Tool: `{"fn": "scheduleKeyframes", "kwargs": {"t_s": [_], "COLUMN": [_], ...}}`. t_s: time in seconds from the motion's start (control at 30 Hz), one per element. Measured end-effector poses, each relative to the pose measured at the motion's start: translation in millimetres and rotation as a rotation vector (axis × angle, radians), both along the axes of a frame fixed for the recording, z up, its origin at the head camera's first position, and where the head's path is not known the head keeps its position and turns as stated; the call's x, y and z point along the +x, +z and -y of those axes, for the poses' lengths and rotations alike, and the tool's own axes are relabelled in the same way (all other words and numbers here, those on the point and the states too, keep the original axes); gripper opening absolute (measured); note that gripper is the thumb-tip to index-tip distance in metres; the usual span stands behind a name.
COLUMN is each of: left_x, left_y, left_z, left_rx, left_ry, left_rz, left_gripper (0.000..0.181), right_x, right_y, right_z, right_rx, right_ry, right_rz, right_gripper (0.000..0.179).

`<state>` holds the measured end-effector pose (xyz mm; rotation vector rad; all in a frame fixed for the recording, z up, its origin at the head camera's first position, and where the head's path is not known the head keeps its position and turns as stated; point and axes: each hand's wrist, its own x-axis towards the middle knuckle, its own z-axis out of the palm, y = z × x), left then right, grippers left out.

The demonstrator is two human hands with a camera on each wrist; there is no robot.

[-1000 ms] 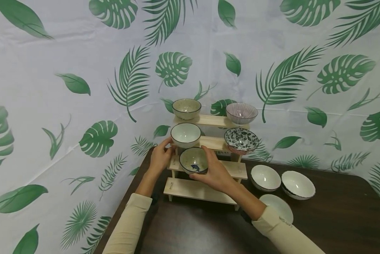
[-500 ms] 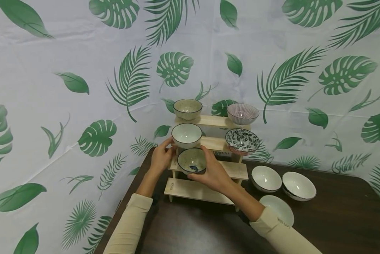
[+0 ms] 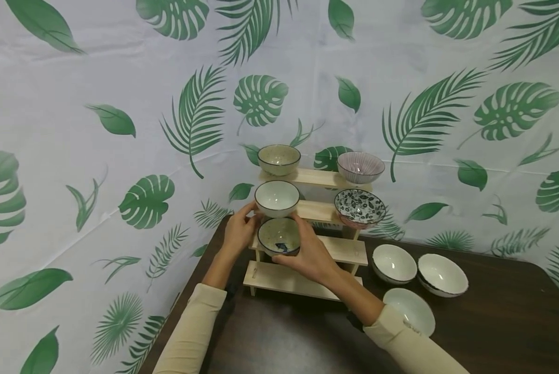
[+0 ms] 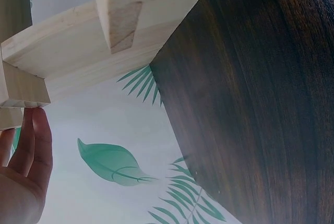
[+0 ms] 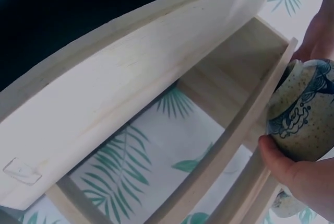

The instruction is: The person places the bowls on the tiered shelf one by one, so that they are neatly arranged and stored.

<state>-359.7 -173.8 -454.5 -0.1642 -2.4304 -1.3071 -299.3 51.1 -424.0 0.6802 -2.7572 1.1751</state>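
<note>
The right hand (image 3: pixel 309 254) grips a speckled bowl (image 3: pixel 275 232) between thumb and fingers at the wooden stand's (image 3: pixel 289 280) second tier from the bottom; whether its foot touches the board I cannot tell. The left hand (image 3: pixel 239 231) has its fingers extended, tips against the end of a board, as the left wrist view shows; its thumb lies outside that view.

Small marks on the right sleeve (image 3: pixel 406 332) are too fine to read. From the head, a blue figure shows inside the speckled bowl; only the right wrist view shows the blue wave-like pattern on its outer wall, cut off by the frame edge. Below it there, another speckled piece (image 5: pixel 284 205) is mostly hidden behind the hand.

A white bowl (image 3: pixel 277 197) sits just above the speckled one, with a black-and-white patterned bowl (image 3: pixel 360 205) to its right. Two deeper bowls (image 3: pixel 394 264) and a pale dish (image 3: pixel 409 310) rest on the dark desk (image 3: pixel 513 317).
</note>
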Motion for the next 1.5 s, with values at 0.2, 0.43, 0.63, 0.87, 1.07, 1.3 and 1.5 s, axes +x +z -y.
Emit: {"fn": "scheduleKeyframes", "kwargs": {"t_s": [0.2, 0.43, 0.63, 0.87, 1.07, 1.3, 1.5], "left_x": [-1.2, -0.5, 0.7, 3.6, 3.2, 1.9, 2.5], "left_y": [1.6, 5.0, 5.0, 1.7, 1.6, 3.0, 2.0], "left_z": [-2.8, -4.9, -6.3, -6.4, -4.5, -1.6, -1.7], "left_rx": [0.011, 0.013, 0.014, 0.020, 0.022, 0.005, 0.014], "left_ry": [0.000, -0.008, 0.000, -0.001, 0.000, 0.002, -0.007], "left_rz": [0.002, 0.012, 0.018, 0.027, 0.012, 0.016, 0.025], "left_gripper": [0.040, 0.039, 0.039, 0.040, 0.041, 0.042, 0.042], "right_x": [0.5, 0.6, 0.0, 1.5, 2.6, 19.8, 44.8], "right_y": [-2.6, -6.4, -10.0, -15.9, -16.7, -2.5, 17.1], "right_z": [1, 2, 2, -1, -3, -10, -26], "right_rx": [-0.038, -0.066, -0.065, -0.041, -0.021, 0.009, 0.037], "right_ry": [-0.031, -0.055, -0.036, -0.004, 0.006, 0.006, -0.021], "right_rz": [-0.009, -0.007, -0.019, -0.009, -0.024, -0.074, -0.075], "right_gripper": [0.113, 0.092, 0.087, 0.094, 0.102, 0.112, 0.112]}}
